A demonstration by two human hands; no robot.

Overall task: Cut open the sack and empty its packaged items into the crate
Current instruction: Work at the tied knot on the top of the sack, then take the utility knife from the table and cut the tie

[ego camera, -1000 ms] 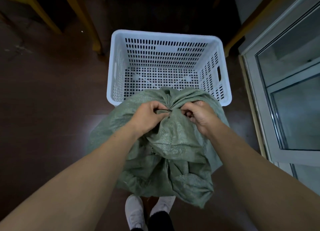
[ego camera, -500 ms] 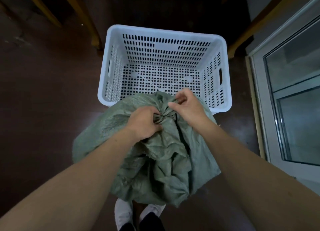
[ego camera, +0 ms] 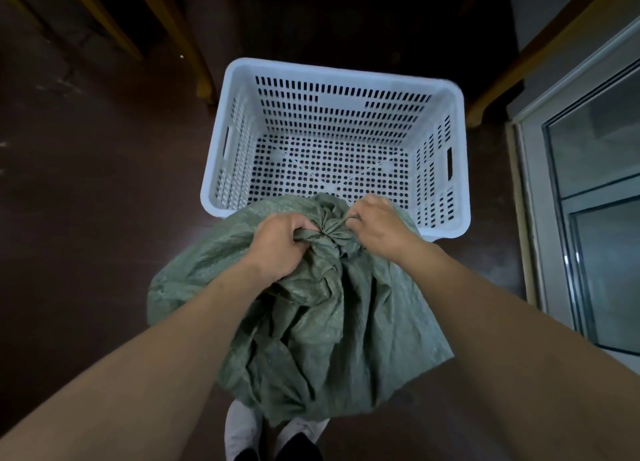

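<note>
Left grip point(ego camera: 277, 242) is clenched on the green woven sack point(ego camera: 329, 322), its fingers curled into the cloth just left of the bunched neck point(ego camera: 327, 233). Right grip point(ego camera: 377, 228) grasps the sack from the other side, its fingertips pinching a thin strip that runs out of the neck; whether that strip is a cord or a twisted fold of the cloth cannot be told. The two grips sit close together with only the gathered neck between them, and the neck is tied shut, the cloth puckering in pleats toward one tight point.

Below the grips the sack hangs in loose, crumpled folds between both bare forearms, bulging to the left and falling toward a pair of white shoes point(ego camera: 242, 433) at the bottom edge. Its top end lies against the near wall of the white plastic crate point(ego camera: 339, 71) and covers the middle of that rim. The crate stands upright on the dark brown floor point(ego camera: 86, 218), with slotted walls, a handle cut-out in each side wall and a perforated bottom in plain sight. Yellow wooden legs point(ego camera: 173, 31) stand beyond it on the left. A glass door in a pale frame point(ego camera: 588, 183) fills the right edge.
</note>
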